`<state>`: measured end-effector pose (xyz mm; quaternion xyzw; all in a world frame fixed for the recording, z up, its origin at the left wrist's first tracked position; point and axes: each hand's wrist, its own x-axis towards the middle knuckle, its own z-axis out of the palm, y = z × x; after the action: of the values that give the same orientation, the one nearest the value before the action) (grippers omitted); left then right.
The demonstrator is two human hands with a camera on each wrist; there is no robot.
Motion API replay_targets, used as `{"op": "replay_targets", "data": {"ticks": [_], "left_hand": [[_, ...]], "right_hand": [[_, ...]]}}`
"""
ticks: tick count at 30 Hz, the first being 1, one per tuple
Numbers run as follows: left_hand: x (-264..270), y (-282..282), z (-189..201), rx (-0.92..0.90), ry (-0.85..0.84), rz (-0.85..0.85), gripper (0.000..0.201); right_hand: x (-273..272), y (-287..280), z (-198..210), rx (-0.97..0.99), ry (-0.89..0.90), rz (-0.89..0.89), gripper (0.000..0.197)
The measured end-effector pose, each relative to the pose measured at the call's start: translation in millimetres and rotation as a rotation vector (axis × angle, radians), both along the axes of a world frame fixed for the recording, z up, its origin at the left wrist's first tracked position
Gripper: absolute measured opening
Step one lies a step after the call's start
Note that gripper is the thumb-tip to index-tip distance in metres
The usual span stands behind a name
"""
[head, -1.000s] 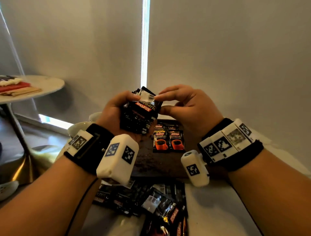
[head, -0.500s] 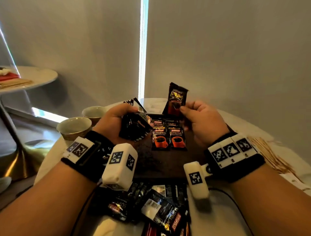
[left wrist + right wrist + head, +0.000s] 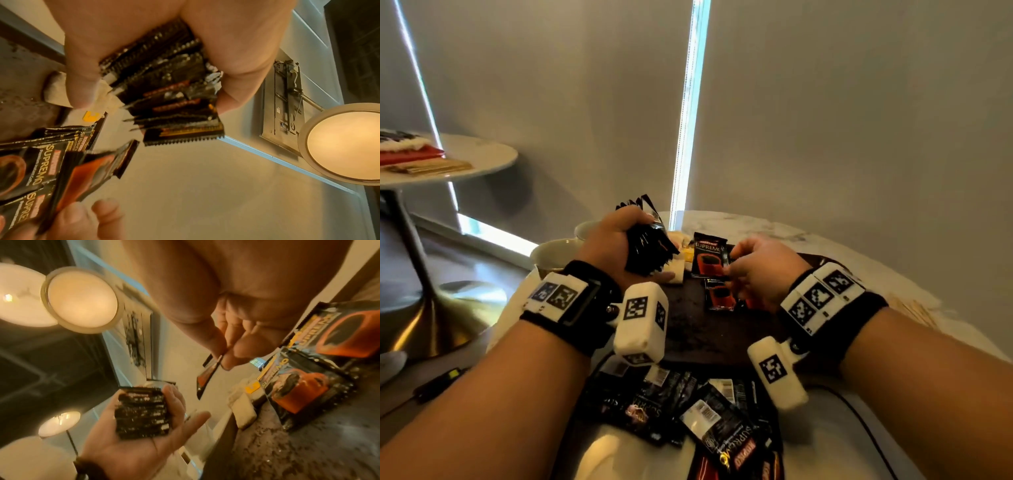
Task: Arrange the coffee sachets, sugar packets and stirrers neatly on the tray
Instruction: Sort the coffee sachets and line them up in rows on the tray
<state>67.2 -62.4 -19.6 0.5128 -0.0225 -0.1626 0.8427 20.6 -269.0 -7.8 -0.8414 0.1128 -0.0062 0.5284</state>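
Note:
My left hand (image 3: 619,245) grips a thick stack of black coffee sachets (image 3: 649,248) above the tray's left far corner; the same stack (image 3: 164,91) fills the left wrist view. My right hand (image 3: 732,269) pinches one coffee sachet (image 3: 707,255) by its edge, low over the far part of the dark tray (image 3: 722,329). The right wrist view shows that pinched sachet (image 3: 207,374) edge-on. Sachets laid flat (image 3: 719,298) lie on the tray under it. White sugar packets (image 3: 676,270) sit by the tray's left side. Wooden stirrers (image 3: 914,306) lie on the table at right.
A loose heap of coffee sachets (image 3: 688,411) lies on the white table in front of the tray. Two pale cups (image 3: 554,253) stand at the table's left edge. A small round side table (image 3: 482,154) is at far left. A cable (image 3: 859,421) runs near my right forearm.
My right hand drew one sachet off the left hand's stack, lifted it, then lowered it toward the sachets on the tray. The left hand keeps the stack and moved a little left.

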Motion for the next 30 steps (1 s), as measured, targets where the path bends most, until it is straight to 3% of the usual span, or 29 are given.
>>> {"op": "replay_targets", "data": {"ticks": [2, 7, 11, 16, 22, 25, 26, 30], "left_hand": [[-1.7, 0.6, 1.7, -0.006, 0.003, 0.015, 0.023], [0.9, 4.3, 1.8, -0.113, 0.014, 0.057, 0.055], [6.3, 1.2, -1.2, -0.149, -0.062, 0.111, 0.029], [7.8, 0.8, -1.4, -0.183, -0.101, 0.138, 0.020], [7.9, -0.8, -1.5, -0.214, -0.124, 0.147, 0.015], [8.1, -0.6, -2.2, -0.206, -0.124, 0.147, 0.022], [8.0, -0.9, -2.6, -0.202, -0.129, 0.146, 0.019], [6.2, -2.0, -3.2, -0.203, -0.133, 0.140, 0.013]], "right_hand": [[6.3, 11.5, 8.7, -0.122, 0.015, 0.068, 0.019], [25.7, 34.2, 13.2, -0.257, 0.164, 0.203, 0.020], [43.4, 44.0, 3.8, -0.515, 0.186, 0.221, 0.006], [56.4, 58.7, 4.5, -0.296, 0.374, 0.209, 0.017], [70.8, 55.6, -8.1, -0.433, 0.270, 0.209, 0.009], [71.0, 57.5, -9.3, -0.173, 0.394, 0.210, 0.025], [71.1, 58.0, -9.0, -0.169, 0.408, 0.218, 0.025], [72.0, 58.7, -9.4, -0.549, 0.285, 0.260, 0.022]]}}
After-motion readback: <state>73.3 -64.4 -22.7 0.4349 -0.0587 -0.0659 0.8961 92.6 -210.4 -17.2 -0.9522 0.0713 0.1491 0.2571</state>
